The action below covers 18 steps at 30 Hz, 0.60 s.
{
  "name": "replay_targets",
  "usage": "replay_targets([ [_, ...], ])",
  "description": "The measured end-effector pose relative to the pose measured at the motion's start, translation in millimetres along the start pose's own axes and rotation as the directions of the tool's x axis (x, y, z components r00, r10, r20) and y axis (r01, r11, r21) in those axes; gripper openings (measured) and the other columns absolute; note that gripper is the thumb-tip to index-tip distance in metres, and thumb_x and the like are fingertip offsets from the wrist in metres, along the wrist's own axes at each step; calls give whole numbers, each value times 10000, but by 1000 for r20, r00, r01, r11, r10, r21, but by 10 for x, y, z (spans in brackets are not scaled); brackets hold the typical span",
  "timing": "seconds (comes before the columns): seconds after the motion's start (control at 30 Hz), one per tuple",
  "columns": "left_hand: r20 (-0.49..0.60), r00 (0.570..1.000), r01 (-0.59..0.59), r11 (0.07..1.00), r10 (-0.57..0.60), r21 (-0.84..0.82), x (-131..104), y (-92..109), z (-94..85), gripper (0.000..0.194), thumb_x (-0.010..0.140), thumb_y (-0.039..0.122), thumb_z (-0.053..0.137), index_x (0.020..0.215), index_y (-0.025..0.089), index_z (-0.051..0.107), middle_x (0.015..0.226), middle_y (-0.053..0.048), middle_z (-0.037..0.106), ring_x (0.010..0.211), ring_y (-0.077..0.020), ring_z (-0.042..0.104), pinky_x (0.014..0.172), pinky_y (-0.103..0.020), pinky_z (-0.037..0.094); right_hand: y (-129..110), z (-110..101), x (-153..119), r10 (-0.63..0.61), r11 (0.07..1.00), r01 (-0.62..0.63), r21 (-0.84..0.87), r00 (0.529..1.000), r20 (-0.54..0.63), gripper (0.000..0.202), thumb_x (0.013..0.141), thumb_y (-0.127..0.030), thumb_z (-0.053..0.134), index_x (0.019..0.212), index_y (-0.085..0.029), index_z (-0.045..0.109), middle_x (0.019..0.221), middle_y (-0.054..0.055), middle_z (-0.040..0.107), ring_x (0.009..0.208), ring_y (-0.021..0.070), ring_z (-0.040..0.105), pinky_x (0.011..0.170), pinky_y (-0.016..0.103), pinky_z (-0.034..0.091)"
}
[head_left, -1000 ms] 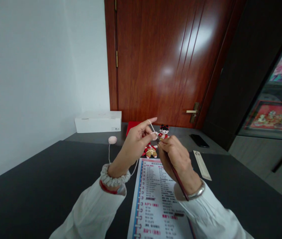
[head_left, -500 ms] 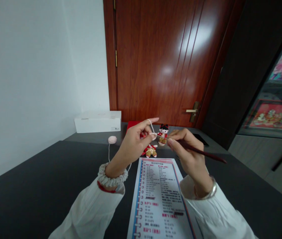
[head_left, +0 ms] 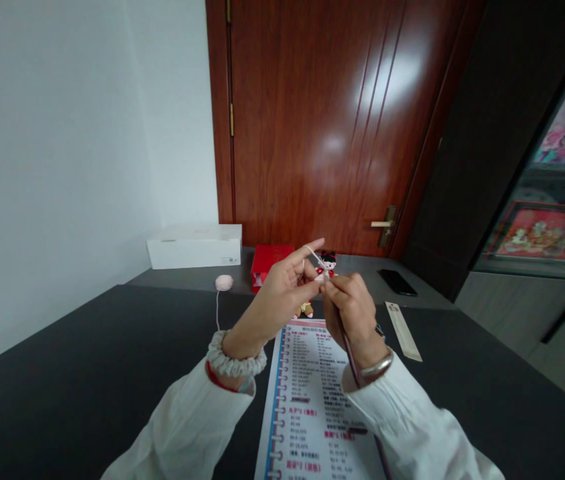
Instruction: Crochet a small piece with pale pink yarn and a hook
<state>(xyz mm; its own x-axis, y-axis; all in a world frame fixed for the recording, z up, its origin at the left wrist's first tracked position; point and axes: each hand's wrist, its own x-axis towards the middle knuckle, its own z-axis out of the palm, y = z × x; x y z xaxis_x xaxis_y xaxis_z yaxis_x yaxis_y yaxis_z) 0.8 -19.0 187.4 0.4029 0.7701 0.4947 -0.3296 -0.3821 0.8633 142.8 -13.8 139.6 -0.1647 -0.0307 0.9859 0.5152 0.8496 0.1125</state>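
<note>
My left hand (head_left: 285,287) pinches a small piece of pale crochet work (head_left: 321,277), with its index finger stretched out and pale yarn looped over it. Close against it, my right hand (head_left: 355,310) grips a dark crochet hook (head_left: 346,343), whose handle points down toward my wrist; the hook's tip is hidden at the fingers. A pale pink ball of yarn (head_left: 224,283) lies on the table at the left, its strand running toward my left wrist. Behind the hands stands a doll (head_left: 328,260) with black hair, and a second doll (head_left: 304,309) is partly covered.
A printed pattern sheet (head_left: 312,400) lies under my hands on the dark table (head_left: 87,373). Farther back are a white box (head_left: 195,247) and a red box (head_left: 267,260). On the right are a black phone (head_left: 397,283) and a long pale packet (head_left: 403,331).
My right hand has moved left against my left fingers, and the hook has swung from pointing right to pointing down. The phone, the packet and more of the red box now show.
</note>
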Motion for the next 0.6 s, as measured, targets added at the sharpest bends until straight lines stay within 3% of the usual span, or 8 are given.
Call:
replay_targets([
  [0.07, 30, 998, 51, 995, -49, -84, 2, -6, -10, 628, 756, 123, 686, 1351, 139, 484, 709, 34, 537, 655, -83, 489, 626, -224, 390, 25, -4, -21, -70, 998, 70, -3, 997, -11, 294, 817, -35, 588, 1026, -240, 566, 845, 30, 625, 718, 170, 552, 598, 309, 447],
  [0.13, 72, 992, 117, 975, -105, -189, 5, -9, -28, 609, 749, 113, 685, 1329, 132, 498, 727, 26, 550, 663, -81, 504, 622, -220, 386, 17, -12, 3, 54, 986, -46, 162, 998, -44, 251, 836, -40, 564, 983, -244, 559, 814, 6, 603, 699, 152, 553, 612, 305, 455],
  [0.17, 89, 988, 141, 962, -123, -234, 7, -8, -41, 599, 746, 102, 680, 1318, 131, 504, 741, 21, 560, 671, -82, 515, 631, -220, 389, 5, -20, 26, 184, 942, -162, 294, 982, -48, 200, 850, -60, 556, 937, -240, 556, 789, -5, 590, 693, 147, 556, 622, 308, 460],
  [0.23, 103, 985, 164, 945, -140, -283, 14, -1, -74, 579, 742, 85, 670, 1298, 133, 519, 766, 13, 573, 690, -84, 528, 668, -227, 402, -13, -54, 77, 420, 764, -367, 531, 907, 23, 107, 872, -132, 565, 848, -233, 542, 732, -24, 558, 640, 133, 538, 579, 290, 445],
  [0.3, 101, 986, 157, 947, -134, -280, 20, 10, -114, 566, 732, 76, 671, 1278, 130, 534, 779, 10, 576, 702, -83, 528, 704, -233, 406, -14, -108, 114, 507, 619, -451, 643, 855, 112, 84, 872, -185, 586, 816, -230, 544, 697, -36, 548, 588, 121, 517, 531, 269, 422],
  [0.4, 131, 981, 167, 960, -140, -225, 21, 29, -170, 570, 735, 100, 676, 1285, 136, 529, 808, 1, 585, 715, -91, 530, 697, -238, 399, 5, -204, 135, 544, 555, -508, 658, 821, 175, 75, 844, -207, 636, 800, -222, 577, 703, -31, 574, 576, 114, 520, 513, 257, 409],
  [0.6, 197, 964, 212, 962, -177, -174, -15, 61, -221, 512, 723, 119, 681, 1226, 137, 586, 755, 10, 550, 641, -88, 485, 611, -231, 373, 2, -317, 162, 546, 484, -554, 677, 796, 260, 102, 814, -216, 678, 760, -216, 591, 661, -34, 586, 538, 106, 498, 493, 248, 396],
])
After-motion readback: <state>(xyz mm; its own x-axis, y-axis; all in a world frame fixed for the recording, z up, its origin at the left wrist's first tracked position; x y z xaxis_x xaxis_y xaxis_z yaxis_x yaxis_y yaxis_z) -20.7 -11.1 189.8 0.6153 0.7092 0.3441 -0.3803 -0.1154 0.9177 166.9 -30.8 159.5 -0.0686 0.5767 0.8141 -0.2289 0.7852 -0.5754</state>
